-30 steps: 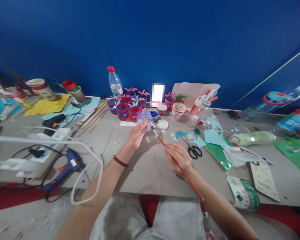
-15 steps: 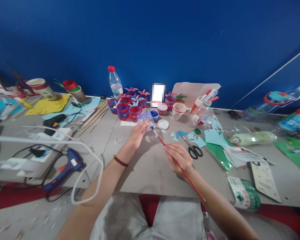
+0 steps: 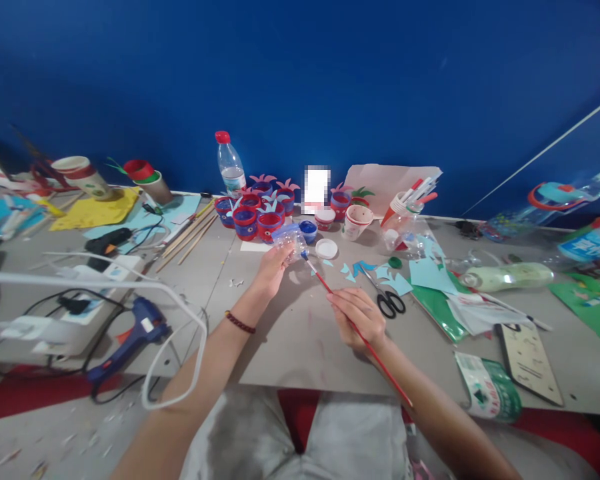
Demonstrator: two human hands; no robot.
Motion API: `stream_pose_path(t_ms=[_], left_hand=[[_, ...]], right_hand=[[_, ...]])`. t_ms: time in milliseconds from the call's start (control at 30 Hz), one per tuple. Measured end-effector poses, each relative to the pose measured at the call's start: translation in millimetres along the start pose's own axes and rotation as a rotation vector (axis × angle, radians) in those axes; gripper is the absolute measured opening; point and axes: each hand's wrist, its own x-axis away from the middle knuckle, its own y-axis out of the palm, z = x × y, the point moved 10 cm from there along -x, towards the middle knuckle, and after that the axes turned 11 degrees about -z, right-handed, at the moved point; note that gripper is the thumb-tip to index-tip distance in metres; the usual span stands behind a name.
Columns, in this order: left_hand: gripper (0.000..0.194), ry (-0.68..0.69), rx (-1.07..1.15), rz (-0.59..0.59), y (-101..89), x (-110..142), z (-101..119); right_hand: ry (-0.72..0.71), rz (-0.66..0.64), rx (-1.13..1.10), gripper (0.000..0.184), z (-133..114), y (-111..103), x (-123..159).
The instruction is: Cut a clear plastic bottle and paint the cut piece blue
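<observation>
My left hand (image 3: 271, 268) grips a clear plastic bottle piece (image 3: 293, 243) with a blue-painted band along its rim. In my right hand (image 3: 356, 316) is a long paintbrush (image 3: 323, 281) with a red handle, its blue tip at the right side of the plastic piece. Whether the bristles touch it I cannot tell. Just behind stand an open pot of blue paint (image 3: 307, 231) and a white lid (image 3: 327, 249). Several red and blue painted cups (image 3: 245, 224) with paper leaves are grouped to the left of the pot.
Black-handled scissors (image 3: 391, 304) lie right of my right hand among blue paper scraps (image 3: 397, 283). A paper cup (image 3: 357, 223) stands behind them. On the left are a glue gun (image 3: 136, 333), a power strip (image 3: 93, 313) and wooden sticks (image 3: 193, 237). A capped bottle (image 3: 230, 165) stands at the back.
My left hand and the plastic piece have shifted very slightly left, and the piece appears turned a little. The paintbrush and my right hand are almost unmoved.
</observation>
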Motion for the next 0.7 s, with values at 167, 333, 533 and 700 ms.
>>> stream_pose_path(t_ms=[167,333,533,700], left_hand=[[0.043,0.006,-0.023,-0.014,5.6,1.8,1.8],[0.041,0.016,-0.024,-0.009,1.2,-1.2,-0.9],[0.033,0.015,-0.020,-0.042,2.9,-1.3,0.6],[0.035,-0.007,-0.039,-0.006,4.4,2.0,0.9]], right_hand=[[0.026,-0.023,-0.011,0.040,2.9,5.7,1.9],[0.035,-0.058,-0.045,0.039,2.7,8.7,-1.2],[-0.005,-0.015,-0.008,0.041,-1.7,2.9,-1.3],[0.004,-0.038,-0.007,0.039,-0.7,6.9,0.3]])
